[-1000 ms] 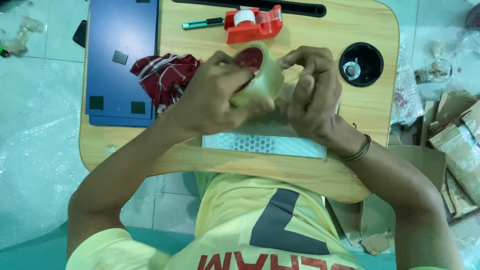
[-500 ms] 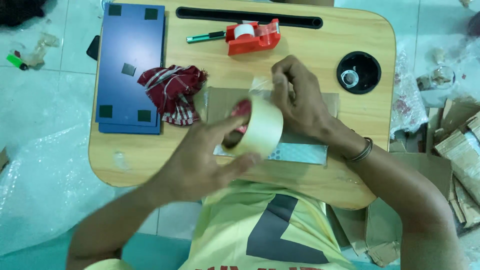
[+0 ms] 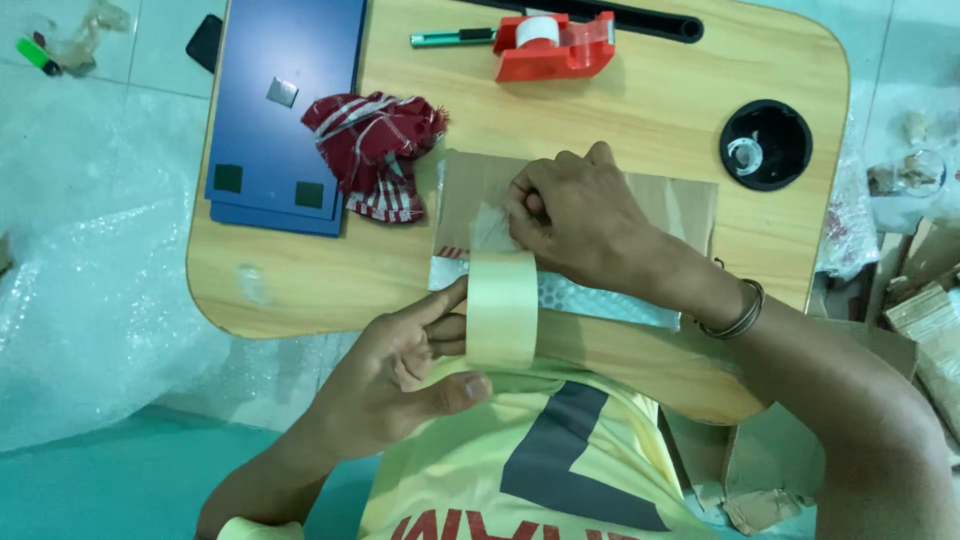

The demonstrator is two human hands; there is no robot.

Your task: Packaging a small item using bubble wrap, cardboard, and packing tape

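Observation:
My left hand (image 3: pixel 410 365) grips a roll of pale yellow tape (image 3: pixel 500 310) at the near edge of the wooden lap table (image 3: pixel 640 130). A strip of tape runs from the roll up onto a flat brown cardboard parcel (image 3: pixel 680 205) with a silvery bubble-wrap edge (image 3: pixel 600 298). My right hand (image 3: pixel 575 215) presses the tape's end down on the left part of the parcel, fingers curled against it.
A red and white cloth (image 3: pixel 375 150) lies left of the parcel. A blue board (image 3: pixel 285 110) covers the table's left side. A red tape dispenser (image 3: pixel 555 45) and a green pen (image 3: pixel 450 38) lie at the far edge. A black cup hole (image 3: pixel 765 145) sits at the right. Plastic sheeting (image 3: pixel 90 260) covers the floor.
My left hand has drawn the roll toward me, off the parcel to the table's near edge, stretching tape out. My right hand has gone from the roll down to pressing the parcel.

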